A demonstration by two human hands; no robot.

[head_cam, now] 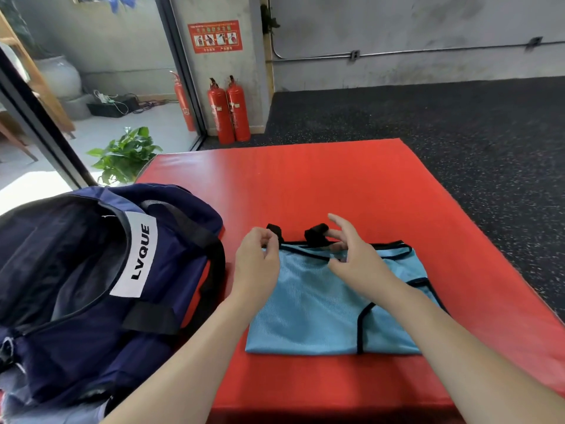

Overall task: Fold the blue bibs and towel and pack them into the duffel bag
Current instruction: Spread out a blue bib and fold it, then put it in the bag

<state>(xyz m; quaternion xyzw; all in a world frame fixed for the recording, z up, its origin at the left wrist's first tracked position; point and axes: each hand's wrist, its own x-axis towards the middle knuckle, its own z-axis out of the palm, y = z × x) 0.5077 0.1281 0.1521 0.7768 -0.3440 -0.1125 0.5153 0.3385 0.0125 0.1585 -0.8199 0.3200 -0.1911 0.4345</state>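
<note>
The duffel bag [101,289] sits at the left on the red mat [336,185], unzipped — its dark inside shows nothing I can make out. Just right of it, the left hand [255,270] pinches the black trim at the far left corner of the blue bib [315,313]. The bib lies flat, long axis left-right, under both hands. The right hand [354,255] hovers over the far edge — fingers spread, gripping nothing.
</note>
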